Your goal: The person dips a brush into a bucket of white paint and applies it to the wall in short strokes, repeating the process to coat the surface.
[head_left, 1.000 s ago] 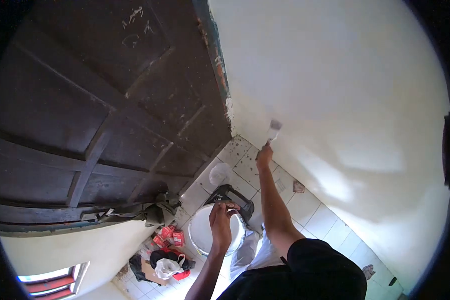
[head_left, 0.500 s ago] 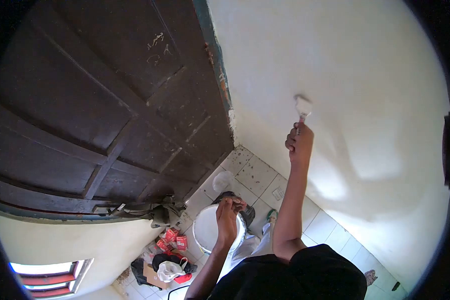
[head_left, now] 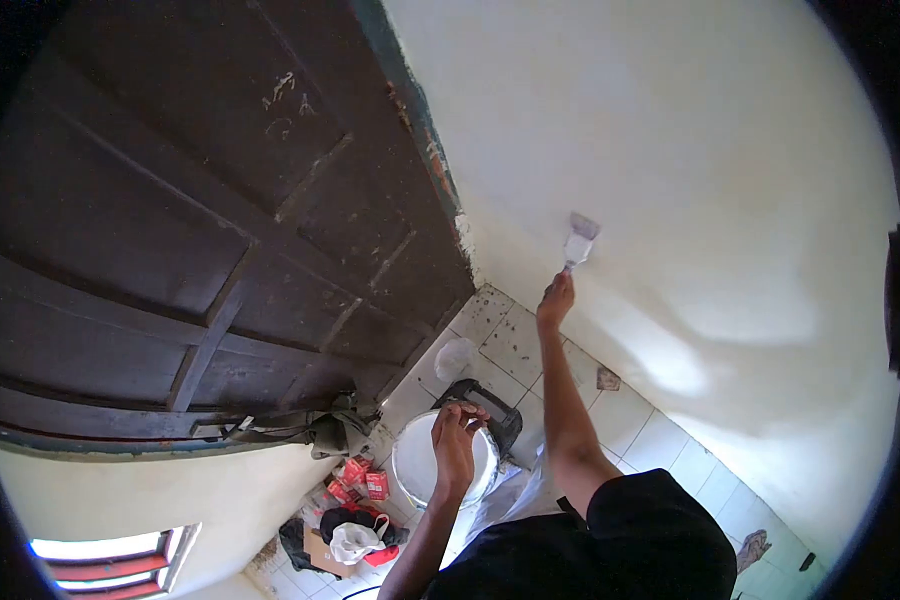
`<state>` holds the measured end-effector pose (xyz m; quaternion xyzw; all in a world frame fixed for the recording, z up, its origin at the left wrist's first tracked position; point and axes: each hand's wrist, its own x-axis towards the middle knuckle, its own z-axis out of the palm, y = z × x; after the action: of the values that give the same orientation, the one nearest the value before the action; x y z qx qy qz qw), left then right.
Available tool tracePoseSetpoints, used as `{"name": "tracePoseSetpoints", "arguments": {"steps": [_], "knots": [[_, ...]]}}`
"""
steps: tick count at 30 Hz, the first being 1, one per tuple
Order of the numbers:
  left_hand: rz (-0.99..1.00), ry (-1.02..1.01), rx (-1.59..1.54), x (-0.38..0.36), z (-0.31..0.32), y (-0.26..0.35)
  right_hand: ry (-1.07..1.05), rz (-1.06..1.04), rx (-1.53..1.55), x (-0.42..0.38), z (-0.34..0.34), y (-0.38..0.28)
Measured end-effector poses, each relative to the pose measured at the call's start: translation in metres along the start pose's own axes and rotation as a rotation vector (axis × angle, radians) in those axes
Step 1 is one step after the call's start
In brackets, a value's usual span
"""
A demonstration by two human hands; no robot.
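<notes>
My right hand (head_left: 556,299) is closed around the handle of a flat paintbrush (head_left: 578,242), its head coated in white. The bristles rest against the pale wall (head_left: 710,150). My left hand (head_left: 455,440) is held over a round bucket (head_left: 411,465) with white inside. Its fingers are bent and close together; anything between them is too small to make out. The hand and forearm hide part of the bucket.
A brown panelled door (head_left: 130,250) fills the left. Beyond the bucket lie a black plastic object (head_left: 508,420) and a clear plastic bag (head_left: 456,358) on spotted floor tiles (head_left: 515,345). Red packets (head_left: 376,485) and a white bag (head_left: 355,542) sit lower left.
My right hand and the paintbrush have moved down and to the left along the wall. My left hand stays over the bucket. The view has shifted slightly.
</notes>
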<state>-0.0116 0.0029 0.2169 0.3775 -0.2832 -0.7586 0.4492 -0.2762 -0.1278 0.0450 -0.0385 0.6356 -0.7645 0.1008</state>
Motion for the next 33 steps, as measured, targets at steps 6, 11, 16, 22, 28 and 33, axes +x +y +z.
{"name": "tracePoseSetpoints", "arguments": {"steps": [6,11,16,22,28,33], "knots": [[0.009,-0.068,0.072,0.004,0.003,0.005,-0.014,0.356,-0.21,-0.028,-0.024,0.049],[0.007,-0.046,0.01,0.004,-0.011,0.004,-0.053,0.532,-0.021,-0.014,-0.046,-0.018],[0.014,-0.123,-0.056,0.002,-0.011,0.011,-0.229,0.338,-0.038,-0.01,-0.024,-0.24],[0.069,-0.144,-0.092,-0.004,-0.005,0.025,-0.274,0.038,0.101,-0.045,-0.011,-0.341],[0.049,-0.109,-0.138,-0.01,-0.013,0.025,-0.221,-0.119,0.2,-0.046,-0.026,-0.338],[0.023,-0.098,-0.16,-0.011,-0.015,0.009,-0.149,-0.016,0.019,0.007,-0.028,-0.174]]}}
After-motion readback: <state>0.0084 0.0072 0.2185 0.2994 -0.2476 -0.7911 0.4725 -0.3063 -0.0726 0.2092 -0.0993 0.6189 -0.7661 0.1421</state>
